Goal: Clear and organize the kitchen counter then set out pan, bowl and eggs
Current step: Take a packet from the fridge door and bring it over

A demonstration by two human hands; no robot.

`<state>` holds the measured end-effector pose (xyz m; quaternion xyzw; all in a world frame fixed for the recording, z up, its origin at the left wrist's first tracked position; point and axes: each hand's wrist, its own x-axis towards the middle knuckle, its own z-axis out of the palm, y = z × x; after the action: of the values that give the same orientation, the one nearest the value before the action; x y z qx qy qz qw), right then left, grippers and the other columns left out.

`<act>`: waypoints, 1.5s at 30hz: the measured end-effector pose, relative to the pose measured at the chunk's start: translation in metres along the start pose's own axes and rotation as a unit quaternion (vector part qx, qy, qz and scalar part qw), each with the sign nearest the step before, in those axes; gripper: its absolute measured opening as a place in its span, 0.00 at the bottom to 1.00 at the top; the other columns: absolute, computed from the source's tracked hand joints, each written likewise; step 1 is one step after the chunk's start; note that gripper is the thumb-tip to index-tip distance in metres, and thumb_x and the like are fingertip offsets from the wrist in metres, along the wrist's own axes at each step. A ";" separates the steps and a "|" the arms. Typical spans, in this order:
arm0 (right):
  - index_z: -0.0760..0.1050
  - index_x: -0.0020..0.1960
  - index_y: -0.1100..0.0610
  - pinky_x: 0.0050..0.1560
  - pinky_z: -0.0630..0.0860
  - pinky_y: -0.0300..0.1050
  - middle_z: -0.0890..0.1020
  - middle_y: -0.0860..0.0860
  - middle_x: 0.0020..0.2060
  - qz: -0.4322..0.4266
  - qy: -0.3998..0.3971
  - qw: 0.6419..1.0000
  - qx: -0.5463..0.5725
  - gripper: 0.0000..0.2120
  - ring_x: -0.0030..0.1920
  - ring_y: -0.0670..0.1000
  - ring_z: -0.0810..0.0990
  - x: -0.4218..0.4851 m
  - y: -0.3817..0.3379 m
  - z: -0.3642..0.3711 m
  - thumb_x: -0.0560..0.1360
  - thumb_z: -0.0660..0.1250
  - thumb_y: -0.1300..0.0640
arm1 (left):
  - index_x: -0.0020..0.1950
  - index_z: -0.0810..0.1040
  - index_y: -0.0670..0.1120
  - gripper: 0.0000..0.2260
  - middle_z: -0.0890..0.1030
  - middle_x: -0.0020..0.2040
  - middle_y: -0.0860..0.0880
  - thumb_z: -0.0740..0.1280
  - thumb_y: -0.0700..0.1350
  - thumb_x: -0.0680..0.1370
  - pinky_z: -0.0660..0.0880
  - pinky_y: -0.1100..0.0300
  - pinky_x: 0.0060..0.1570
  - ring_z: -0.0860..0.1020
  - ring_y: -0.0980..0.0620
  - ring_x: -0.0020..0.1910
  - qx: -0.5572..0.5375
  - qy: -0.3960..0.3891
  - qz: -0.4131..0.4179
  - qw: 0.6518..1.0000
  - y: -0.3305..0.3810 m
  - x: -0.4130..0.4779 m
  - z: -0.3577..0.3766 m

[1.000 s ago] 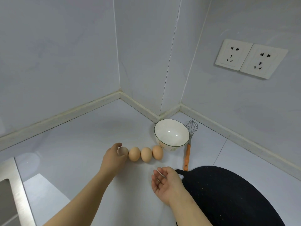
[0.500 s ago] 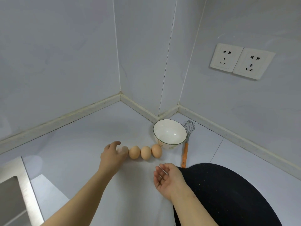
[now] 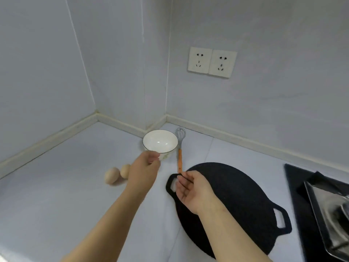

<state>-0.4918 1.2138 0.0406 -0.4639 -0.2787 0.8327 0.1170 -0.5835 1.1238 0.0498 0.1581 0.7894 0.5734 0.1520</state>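
Note:
A white bowl [image 3: 160, 143] stands near the wall corner, with a whisk [image 3: 180, 148] with an orange handle lying to its right. Two brown eggs [image 3: 118, 174] lie on the counter left of my left hand [image 3: 144, 168]. That hand hovers just in front of the bowl with its fingers curled; it hides whatever lies under it. The flat black pan [image 3: 234, 203] sits at the right. My right hand [image 3: 190, 190] floats over the pan's left handle, fingers relaxed and holding nothing.
A black stove [image 3: 302, 195] with a metal tray [image 3: 328, 210] on it fills the right edge. Two wall sockets [image 3: 212, 62] are above the counter. Bare white counter [image 3: 56, 186] stretches to the left.
The view has swung right, bringing the stove into sight. My left hand moved right along the row of eggs toward the bowl and now covers two of them. The right hand shifted over the pan handle.

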 end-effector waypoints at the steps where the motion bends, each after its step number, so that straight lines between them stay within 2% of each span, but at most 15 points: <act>1: 0.76 0.45 0.61 0.40 0.74 0.43 0.80 0.55 0.41 -0.009 0.008 1.000 0.007 0.08 0.41 0.52 0.78 -0.006 -0.003 -0.006 0.78 0.61 0.59 | 0.52 0.75 0.49 0.08 0.77 0.45 0.53 0.61 0.39 0.77 0.69 0.66 0.40 0.73 0.58 0.41 -0.015 -0.024 0.000 1.000 0.004 -0.004 0.008; 5: 0.77 0.49 0.60 0.39 0.75 0.44 0.81 0.55 0.44 -0.076 0.063 0.993 0.064 0.07 0.44 0.53 0.79 -0.046 -0.018 -0.073 0.78 0.62 0.59 | 0.46 0.76 0.53 0.09 0.79 0.46 0.51 0.63 0.39 0.77 0.74 0.56 0.55 0.77 0.53 0.49 -0.029 -0.180 0.009 0.983 0.025 -0.049 0.072; 7: 0.77 0.48 0.59 0.38 0.74 0.43 0.81 0.55 0.42 -0.119 0.096 0.984 0.095 0.07 0.41 0.52 0.79 -0.072 -0.026 -0.115 0.77 0.62 0.59 | 0.46 0.76 0.54 0.09 0.80 0.47 0.51 0.63 0.39 0.77 0.74 0.55 0.57 0.78 0.52 0.51 -0.032 -0.259 0.019 0.965 0.040 -0.084 0.107; 14: 0.75 0.41 0.59 0.37 0.72 0.41 0.79 0.53 0.35 -0.250 0.178 0.928 0.209 0.08 0.35 0.50 0.76 -0.183 -0.034 -0.270 0.77 0.61 0.60 | 0.43 0.78 0.50 0.09 0.81 0.44 0.48 0.63 0.37 0.75 0.74 0.58 0.49 0.78 0.52 0.45 -0.038 -0.439 0.037 0.897 0.091 -0.233 0.227; 19: 0.77 0.45 0.59 0.38 0.73 0.42 0.80 0.53 0.38 -0.302 0.280 0.879 0.239 0.06 0.39 0.51 0.78 -0.283 -0.021 -0.400 0.77 0.62 0.59 | 0.46 0.78 0.48 0.07 0.80 0.43 0.47 0.63 0.37 0.76 0.74 0.66 0.37 0.77 0.55 0.40 -0.039 -0.542 0.062 0.837 0.115 -0.375 0.305; 20: 0.77 0.45 0.60 0.38 0.74 0.42 0.80 0.53 0.39 -0.309 0.297 0.868 0.250 0.07 0.40 0.51 0.78 -0.305 -0.018 -0.426 0.77 0.61 0.59 | 0.46 0.78 0.49 0.07 0.81 0.42 0.47 0.64 0.37 0.76 0.75 0.65 0.37 0.77 0.54 0.40 -0.039 -0.561 0.062 0.825 0.119 -0.404 0.320; 23: 0.75 0.45 0.60 0.39 0.73 0.42 0.79 0.54 0.40 -0.336 0.351 0.827 0.282 0.06 0.40 0.52 0.78 -0.369 -0.002 -0.504 0.77 0.61 0.60 | 0.46 0.79 0.49 0.07 0.81 0.44 0.46 0.64 0.38 0.76 0.75 0.60 0.46 0.78 0.53 0.43 -0.031 -0.619 0.079 0.781 0.132 -0.498 0.360; 25: 0.75 0.46 0.60 0.38 0.74 0.42 0.79 0.55 0.40 -0.347 0.380 0.802 0.303 0.05 0.39 0.52 0.77 -0.405 0.010 -0.543 0.77 0.61 0.60 | 0.45 0.78 0.48 0.07 0.81 0.42 0.47 0.64 0.37 0.75 0.75 0.59 0.47 0.78 0.53 0.43 -0.041 -0.647 0.089 0.757 0.138 -0.551 0.380; 29: 0.74 0.41 0.59 0.36 0.73 0.41 0.77 0.53 0.35 -0.361 0.438 0.744 0.351 0.07 0.34 0.50 0.75 -0.478 0.044 -0.622 0.77 0.60 0.61 | 0.46 0.78 0.47 0.07 0.80 0.40 0.47 0.64 0.37 0.75 0.73 0.61 0.43 0.78 0.53 0.41 -0.029 -0.719 0.107 0.686 0.146 -0.662 0.418; 32: 0.73 0.41 0.58 0.34 0.72 0.41 0.77 0.53 0.34 -0.386 0.471 0.692 0.389 0.07 0.32 0.50 0.74 -0.528 0.067 -0.671 0.77 0.60 0.61 | 0.44 0.77 0.49 0.07 0.80 0.40 0.48 0.64 0.37 0.76 0.72 0.62 0.40 0.78 0.54 0.40 -0.023 -0.769 0.123 0.627 0.150 -0.737 0.442; 37: 0.73 0.40 0.59 0.36 0.72 0.42 0.77 0.54 0.37 -0.415 0.536 0.582 0.449 0.08 0.36 0.51 0.75 -0.599 0.109 -0.726 0.78 0.60 0.61 | 0.43 0.76 0.48 0.08 0.78 0.39 0.48 0.63 0.36 0.76 0.71 0.64 0.37 0.76 0.55 0.37 -0.008 -0.843 0.137 0.520 0.149 -0.849 0.472; 42: 0.74 0.42 0.59 0.37 0.74 0.42 0.78 0.54 0.38 -0.441 0.600 0.465 0.479 0.08 0.37 0.51 0.77 -0.660 0.137 -0.782 0.78 0.60 0.60 | 0.44 0.76 0.50 0.08 0.79 0.41 0.50 0.63 0.37 0.77 0.72 0.62 0.40 0.77 0.55 0.40 0.010 -0.900 0.170 0.402 0.155 -0.956 0.493; 45: 0.74 0.43 0.59 0.37 0.73 0.42 0.78 0.54 0.38 -0.444 0.623 0.416 0.491 0.07 0.38 0.52 0.77 -0.684 0.143 -0.804 0.78 0.60 0.61 | 0.44 0.76 0.49 0.07 0.79 0.41 0.48 0.63 0.38 0.77 0.72 0.62 0.41 0.78 0.54 0.41 0.021 -0.918 0.191 0.347 0.164 -0.999 0.503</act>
<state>0.5614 1.0725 0.1094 -0.5306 0.1602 0.1421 0.8201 0.5442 1.1795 0.1153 0.7349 0.1161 0.0663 0.6648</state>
